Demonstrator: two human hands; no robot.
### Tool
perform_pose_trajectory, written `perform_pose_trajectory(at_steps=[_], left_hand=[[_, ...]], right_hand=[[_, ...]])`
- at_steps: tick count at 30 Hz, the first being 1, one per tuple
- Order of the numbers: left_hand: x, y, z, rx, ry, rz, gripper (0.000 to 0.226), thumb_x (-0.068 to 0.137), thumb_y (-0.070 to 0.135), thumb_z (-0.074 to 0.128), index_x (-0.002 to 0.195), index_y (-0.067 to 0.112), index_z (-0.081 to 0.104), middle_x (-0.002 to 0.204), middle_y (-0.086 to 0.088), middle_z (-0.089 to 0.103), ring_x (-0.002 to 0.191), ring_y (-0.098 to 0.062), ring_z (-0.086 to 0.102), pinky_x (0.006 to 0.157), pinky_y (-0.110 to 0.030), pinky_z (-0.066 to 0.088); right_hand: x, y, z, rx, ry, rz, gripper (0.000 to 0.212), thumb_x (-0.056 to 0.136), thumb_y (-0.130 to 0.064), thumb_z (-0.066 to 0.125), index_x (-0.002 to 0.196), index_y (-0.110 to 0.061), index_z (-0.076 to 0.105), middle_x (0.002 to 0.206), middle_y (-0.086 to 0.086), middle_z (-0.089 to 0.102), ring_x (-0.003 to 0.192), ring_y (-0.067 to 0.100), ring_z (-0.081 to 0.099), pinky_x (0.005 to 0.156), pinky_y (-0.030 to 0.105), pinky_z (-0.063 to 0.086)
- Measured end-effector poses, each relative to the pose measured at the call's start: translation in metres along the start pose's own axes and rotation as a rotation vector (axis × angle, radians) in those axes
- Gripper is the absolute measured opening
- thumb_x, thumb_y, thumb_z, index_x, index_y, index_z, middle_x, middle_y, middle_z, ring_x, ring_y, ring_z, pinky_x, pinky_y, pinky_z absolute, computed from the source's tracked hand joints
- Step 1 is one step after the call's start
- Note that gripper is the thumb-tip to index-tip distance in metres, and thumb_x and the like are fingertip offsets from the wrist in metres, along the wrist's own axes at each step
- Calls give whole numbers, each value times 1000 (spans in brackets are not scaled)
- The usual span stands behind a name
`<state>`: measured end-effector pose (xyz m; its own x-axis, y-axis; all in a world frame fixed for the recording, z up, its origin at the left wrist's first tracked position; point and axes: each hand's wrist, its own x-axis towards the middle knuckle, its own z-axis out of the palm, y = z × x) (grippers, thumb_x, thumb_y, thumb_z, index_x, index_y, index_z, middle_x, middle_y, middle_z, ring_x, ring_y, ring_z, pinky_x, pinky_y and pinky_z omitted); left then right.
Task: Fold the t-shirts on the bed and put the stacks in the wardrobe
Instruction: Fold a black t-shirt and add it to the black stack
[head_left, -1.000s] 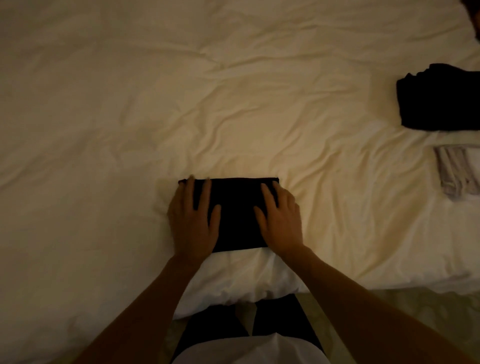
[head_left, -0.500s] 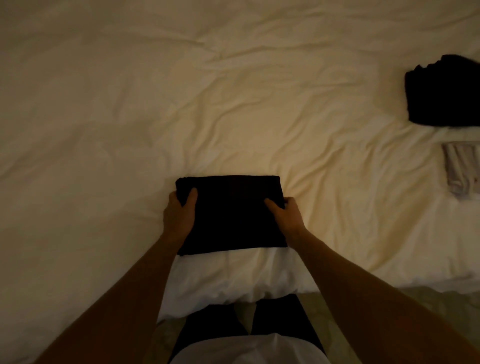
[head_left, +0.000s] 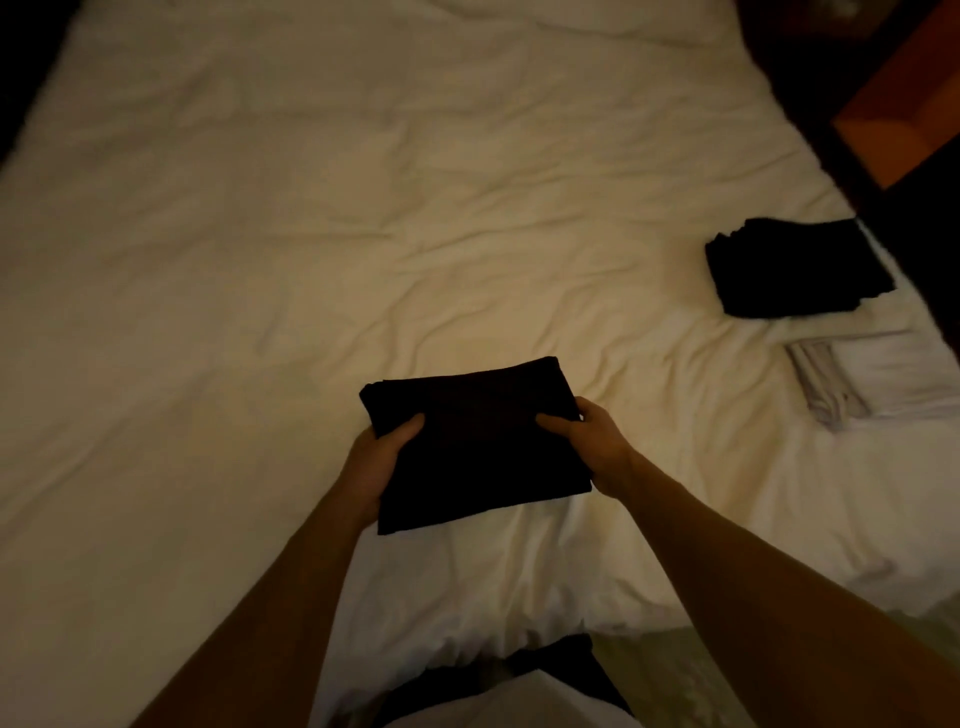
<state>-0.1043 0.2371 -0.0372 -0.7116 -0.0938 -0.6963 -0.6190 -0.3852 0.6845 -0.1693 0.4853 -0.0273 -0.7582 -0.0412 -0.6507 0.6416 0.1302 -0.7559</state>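
A reddish-brown wooden furniture top (head_left: 893, 111) stands right; pale floor (head_left: 727, 670) below.

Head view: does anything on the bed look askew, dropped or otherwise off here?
Nothing stands out. The left hand and right hand grip the folded black t-shirt by its sides. A black stack and a white stack lie side by side on the bed, near its right edge.

The bed (head_left: 363, 234) is covered by a rumpled cream sheet (head_left: 260, 364), creased all over. Near its right edge lies a black stack (head_left: 795, 267) of folded clothes, and just beside that, nearer the person, a white stack (head_left: 872, 376). Both rest directly on the sheet.
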Motion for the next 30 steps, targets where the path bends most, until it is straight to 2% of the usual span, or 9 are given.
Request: perform_pose_trajectory(at_steps=[3,9,13,15,17,19,21,25,30], left_hand=[[-17,37,17,5,-89,64,41,90,34,68,126,14,63,111,-8,74,99,-25,72,78,-32,57],[-46,97,56,75,-236,151,47,86,29,74,129,17,61,114,-11,72,103,-29,70,88,-42,56],[-63,124,85,106,-288,194,48,86,27,75,131,20,59,116,-12,71,104,-31,70,86,-43,57],[-71,133,100,121,-279,190,46,87,29,73,129,15,61,111,-13,73,97,-30,72,75,-39,59],[-82,141,116,129,-251,173,41,88,33,71,120,6,66,93,-14,75,74,-27,74,52,-30,56],[-92,144,133,127,-254,159,39,89,35,69,112,3,69,79,-12,74,58,-23,70,40,-26,49],[-96,143,149,102,-279,132,39,89,37,68,112,6,69,87,-13,75,67,-26,73,46,-30,53],[-96,131,185,38,-363,104,43,93,32,65,131,12,62,120,-15,69,108,-33,68,86,-41,56],[-104,117,240,82,-378,117,44,93,38,63,132,17,60,121,-14,69,110,-33,67,89,-43,54]], right_hand=[[-17,-37,-11,27,11,-69,29,87,-11,71,115,-9,61,114,16,68,99,33,69,90,48,57],[-56,-94,-50,92,38,-147,30,91,-10,66,119,-7,59,109,14,70,93,28,70,72,34,59],[-77,-122,-79,170,4,-181,34,92,-12,64,124,-10,57,109,14,71,94,29,71,75,36,60],[-86,-132,-94,267,-75,-190,35,92,-12,62,126,-14,58,114,14,71,103,31,69,81,39,60],[-92,-137,-110,378,-170,-186,37,92,-11,60,128,-19,59,120,15,69,111,33,65,87,42,58],[-95,-140,-127,441,-231,-179,43,91,-9,60,132,-20,58,125,16,66,116,35,63,90,44,57],[-97,-146,-144,444,-251,-177,47,89,-9,61,135,-17,56,127,18,65,114,35,64,87,43,58],[-104,-160,-185,416,-246,-196,40,91,-7,59,130,-15,59,120,19,68,101,33,69,69,38,60],[-107,-176,-244,379,-260,-222,35,91,-4,55,126,-8,60,115,21,69,96,33,70,74,38,61]])
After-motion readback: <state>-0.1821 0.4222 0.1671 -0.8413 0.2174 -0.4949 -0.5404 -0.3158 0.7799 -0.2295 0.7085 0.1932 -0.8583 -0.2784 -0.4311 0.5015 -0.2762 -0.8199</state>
